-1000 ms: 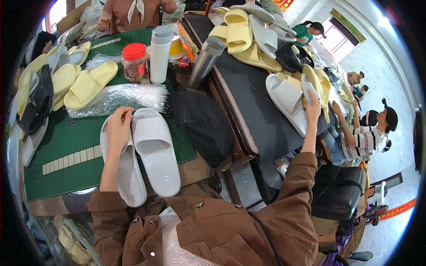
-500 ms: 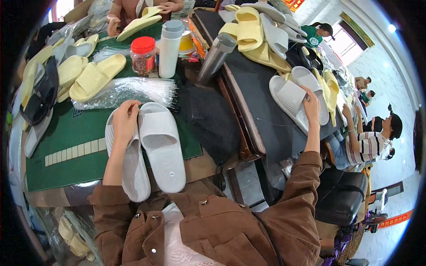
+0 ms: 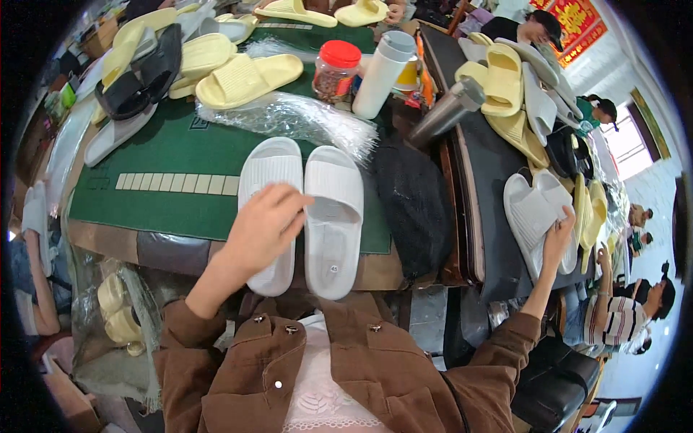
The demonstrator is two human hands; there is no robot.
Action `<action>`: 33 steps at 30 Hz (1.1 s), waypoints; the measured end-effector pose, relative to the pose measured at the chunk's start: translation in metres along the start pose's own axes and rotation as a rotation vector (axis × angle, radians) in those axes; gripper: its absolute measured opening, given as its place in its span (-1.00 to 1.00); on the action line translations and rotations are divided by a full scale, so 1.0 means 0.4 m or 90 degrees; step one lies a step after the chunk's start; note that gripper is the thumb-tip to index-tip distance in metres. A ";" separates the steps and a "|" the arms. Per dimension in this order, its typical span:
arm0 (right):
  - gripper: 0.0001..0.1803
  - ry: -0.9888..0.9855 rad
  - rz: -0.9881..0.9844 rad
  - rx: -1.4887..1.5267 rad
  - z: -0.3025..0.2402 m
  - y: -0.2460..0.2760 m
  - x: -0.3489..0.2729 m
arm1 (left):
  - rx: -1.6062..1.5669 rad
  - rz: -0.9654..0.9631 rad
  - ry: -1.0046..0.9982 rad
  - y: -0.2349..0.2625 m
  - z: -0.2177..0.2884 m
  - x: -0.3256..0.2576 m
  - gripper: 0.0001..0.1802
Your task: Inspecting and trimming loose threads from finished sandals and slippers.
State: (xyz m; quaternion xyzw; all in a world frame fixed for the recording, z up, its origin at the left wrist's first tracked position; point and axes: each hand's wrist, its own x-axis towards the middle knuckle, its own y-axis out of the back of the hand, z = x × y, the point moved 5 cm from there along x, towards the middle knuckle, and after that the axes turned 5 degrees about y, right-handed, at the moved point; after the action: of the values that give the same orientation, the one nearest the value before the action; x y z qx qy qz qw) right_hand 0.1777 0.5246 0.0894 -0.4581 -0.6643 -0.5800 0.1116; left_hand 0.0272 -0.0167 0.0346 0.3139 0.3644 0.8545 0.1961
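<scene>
A pair of light grey slide slippers lies side by side on the green mat (image 3: 173, 216) before me, toes pointing away. Over the left slipper (image 3: 278, 162) is my left hand (image 3: 267, 224), its fingers curled and pressed together toward the right slipper (image 3: 333, 249); anything in that pinch is hidden. My right hand (image 3: 557, 234) reaches to the dark side table and grips a grey slide (image 3: 527, 209) at its strap. Another grey slide (image 3: 552, 189) overlaps it there.
Beyond the pair lie clear plastic ties (image 3: 289, 119), a yellow slipper (image 3: 249, 79), a red-lidded jar (image 3: 336, 71) and a white bottle (image 3: 384, 76). A steel flask (image 3: 447, 112) leans by a black bag (image 3: 411, 202). Yellow slippers (image 3: 503, 79) are heaped right. Other people work nearby.
The view has swung left. My left hand has come off the left slipper's strap edge and turned, its fingers now pointing right. My right hand stays at the grey slides.
</scene>
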 end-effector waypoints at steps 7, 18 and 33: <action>-0.39 0.165 -0.145 -0.041 -0.159 0.005 -0.076 | 0.174 -0.050 0.064 -0.086 -0.001 -0.093 -0.45; -0.43 0.020 -0.193 0.151 -0.098 -0.018 -0.098 | 0.254 0.073 0.105 -0.053 -0.086 -0.119 -0.67; -0.51 0.170 -0.196 0.069 -0.150 0.007 -0.096 | 0.567 0.214 0.481 0.458 -0.616 -0.372 -0.69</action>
State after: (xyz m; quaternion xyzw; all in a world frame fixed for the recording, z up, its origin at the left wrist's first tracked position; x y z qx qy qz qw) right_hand 0.1781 0.4538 0.0835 -0.2637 -0.7363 -0.6088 0.1331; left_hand -0.0518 -0.3443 -0.0198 0.0938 0.6766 0.6915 -0.2349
